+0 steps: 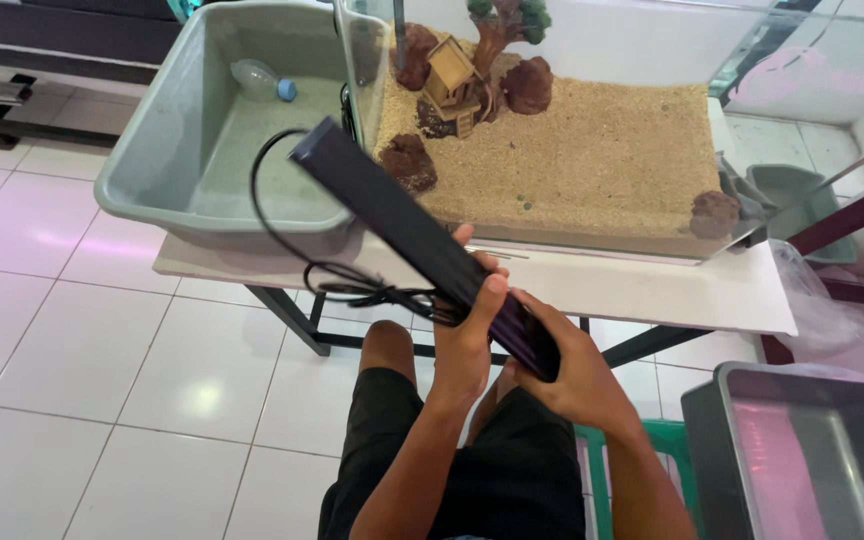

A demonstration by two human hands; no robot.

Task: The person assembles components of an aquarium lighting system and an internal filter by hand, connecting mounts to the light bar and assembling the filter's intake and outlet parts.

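The long black light bar, slim and matte with a purple sheen, slants up from our lap toward the grey plastic tub. Our left hand wraps its middle, our right hand clasps the lower end. Its black cord loops loosely. Beyond stands a glass tank of coarse sand with rocks and a small wooden house.

Bright, even daylight fills the scene. Soft pinkish glare spots sit on the glossy floor tiles at 8 o'clock, and reflections streak the tank glass at 2 o'clock. Focus is sharp, shadows faint.
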